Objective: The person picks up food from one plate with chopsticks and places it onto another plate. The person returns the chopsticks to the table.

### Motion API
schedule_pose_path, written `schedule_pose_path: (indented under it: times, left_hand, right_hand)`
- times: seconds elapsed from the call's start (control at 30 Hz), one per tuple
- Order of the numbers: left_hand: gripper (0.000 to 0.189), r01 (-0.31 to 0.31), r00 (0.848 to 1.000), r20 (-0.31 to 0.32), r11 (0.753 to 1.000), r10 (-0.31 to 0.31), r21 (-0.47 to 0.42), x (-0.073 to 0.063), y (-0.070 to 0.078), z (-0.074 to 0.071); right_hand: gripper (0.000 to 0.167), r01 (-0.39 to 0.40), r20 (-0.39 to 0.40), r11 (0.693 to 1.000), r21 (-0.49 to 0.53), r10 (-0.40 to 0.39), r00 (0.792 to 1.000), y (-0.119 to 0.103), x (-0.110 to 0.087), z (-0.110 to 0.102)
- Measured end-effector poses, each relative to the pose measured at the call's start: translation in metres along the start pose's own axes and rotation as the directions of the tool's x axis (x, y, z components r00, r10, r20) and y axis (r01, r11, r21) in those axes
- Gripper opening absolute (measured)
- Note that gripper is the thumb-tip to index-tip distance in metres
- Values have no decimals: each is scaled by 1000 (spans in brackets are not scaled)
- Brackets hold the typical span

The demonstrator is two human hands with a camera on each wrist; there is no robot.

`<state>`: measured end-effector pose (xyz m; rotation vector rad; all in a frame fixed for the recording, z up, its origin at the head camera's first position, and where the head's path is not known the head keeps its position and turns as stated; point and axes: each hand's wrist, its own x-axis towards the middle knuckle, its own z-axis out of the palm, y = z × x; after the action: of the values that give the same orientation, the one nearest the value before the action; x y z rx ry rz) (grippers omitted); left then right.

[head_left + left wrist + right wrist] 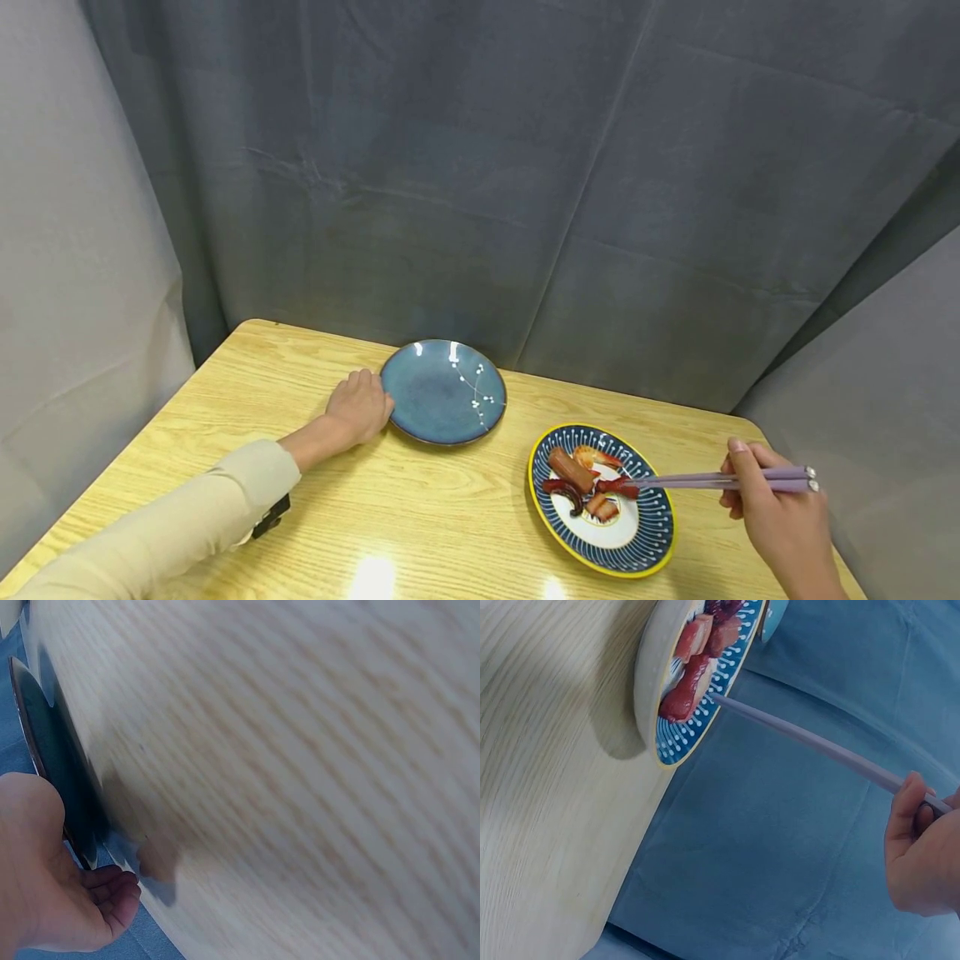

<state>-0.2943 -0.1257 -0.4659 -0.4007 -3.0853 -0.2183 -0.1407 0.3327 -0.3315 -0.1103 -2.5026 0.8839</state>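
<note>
My right hand holds a pair of purple chopsticks with silvery ends. Their tips touch a dark red piece of food on a patterned plate, which has a yellow rim and blue-and-white stripes. Around that piece lie a thick brown chunk, an orange shrimp-like piece and a dark curled piece. At the left rim of a blue plate with white blossoms is my left hand. Its fingers are curled at the plate's edge; the exact contact is partly hidden.
Both plates stand on a pale wooden table, the blue one near the back edge. A dark grey curtain hangs behind the table, and lighter cloth hangs at the left and right.
</note>
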Motion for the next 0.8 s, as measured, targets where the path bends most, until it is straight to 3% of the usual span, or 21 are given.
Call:
schedule_pose_path:
  times: [0.4,0.8]
  left_hand:
    - [32,4,1000,10,1000,-4,-5,0,0,1]
    - [32,9,1000,8,1000,-8,-25,-1,0,-1]
  right_hand:
    - [42,-45,-102,998,-35,42,994,14,5,0]
    - [40,-101,-147,995,8,102,984,28,10,-1]
